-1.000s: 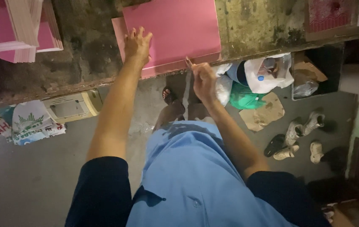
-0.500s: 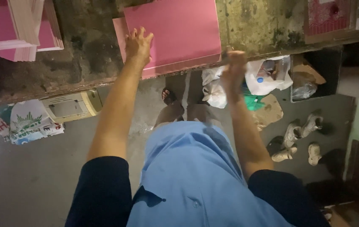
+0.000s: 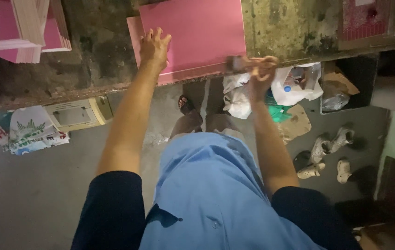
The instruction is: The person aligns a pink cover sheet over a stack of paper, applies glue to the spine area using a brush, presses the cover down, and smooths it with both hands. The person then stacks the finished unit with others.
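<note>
Left hand (image 3: pixel 155 46) lies flat, fingers spread, palm down on the pink sheet stack (image 3: pixel 193 32) at about 11 o'clock, pinning its near left corner to the desk (image 3: pixel 91 55). The stack sits at 12 o'clock on the stained desk, its near edge about flush with the desk lip. Right hand (image 3: pixel 260 69) is at 1 o'clock at the near right corner of the stack, fingers curled around a small dark object (image 3: pixel 237 62) that is too blurred to identify; it may be a brush or a block. Changes: a second ago the right hand was lower and further left, at the front edge about midway along the stack; half a second ago it had lifted off toward the bags under the desk; now it is back up at the corner, with the dark object touching the sheet edge. Left hand and stack have not shifted across the three frames, so I read the left as a steady clamp while the right works the edge. Elsewhere: more pink and pale stacks (image 3: pixel 21 32) at 10 o'clock, white plastic bags (image 3: pixel 294 85) and a green bag (image 3: pixel 278 111) on the floor at 2 o'clock, light shoes (image 3: pixel 327 153) at 3 o'clock, and printed bags (image 3: pixel 31 129) at 9 o'clock.
</note>
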